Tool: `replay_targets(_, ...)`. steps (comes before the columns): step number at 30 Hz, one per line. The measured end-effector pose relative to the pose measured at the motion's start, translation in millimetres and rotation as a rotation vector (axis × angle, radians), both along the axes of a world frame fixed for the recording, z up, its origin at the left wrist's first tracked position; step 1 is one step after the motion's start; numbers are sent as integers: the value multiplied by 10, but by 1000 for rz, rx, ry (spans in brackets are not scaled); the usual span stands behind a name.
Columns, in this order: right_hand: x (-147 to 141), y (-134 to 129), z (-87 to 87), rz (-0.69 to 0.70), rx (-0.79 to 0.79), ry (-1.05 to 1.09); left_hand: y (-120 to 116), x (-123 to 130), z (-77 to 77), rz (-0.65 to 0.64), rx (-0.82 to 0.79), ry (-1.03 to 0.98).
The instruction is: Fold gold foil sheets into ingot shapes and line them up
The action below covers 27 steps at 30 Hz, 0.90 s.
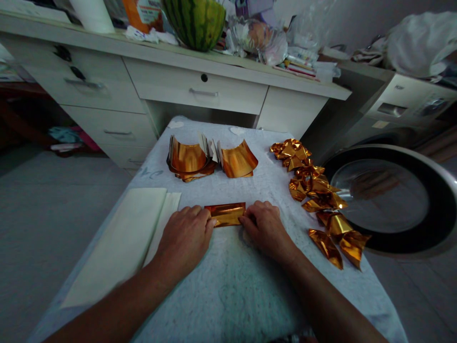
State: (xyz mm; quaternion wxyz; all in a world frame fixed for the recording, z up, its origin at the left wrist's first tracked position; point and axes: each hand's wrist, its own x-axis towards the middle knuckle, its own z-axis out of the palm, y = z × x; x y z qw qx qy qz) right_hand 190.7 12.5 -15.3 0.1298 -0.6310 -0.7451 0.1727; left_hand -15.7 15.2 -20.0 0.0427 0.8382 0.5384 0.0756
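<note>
A strip of shiny gold foil paper [227, 214], rolled or folded lengthwise, lies across the cloth between my hands. My left hand [189, 233] pinches its left end with thumb and fingers. At the opposite end my right hand [264, 227] is closed on the foil, fingers curled. Farther back stand two curved stacks of gold foil sheets, a left stack [188, 157] and a right stack [238, 159]. Several folded gold foil pieces [314, 186] form a loose row along the right side.
A pale cloth [235, 281] covers the table. Folded white paper [117, 238] lies at left. Behind is a white desk [203, 95] bearing a watermelon [196, 21] and plastic bags. The open round door [385, 195] of a washing machine [396, 102] borders the table's right edge.
</note>
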Motion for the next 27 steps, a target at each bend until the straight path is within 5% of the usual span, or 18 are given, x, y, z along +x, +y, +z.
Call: replay_targets(27, -14, 5, -5, -28, 11, -59, 25, 32, 96, 45, -108, 83)
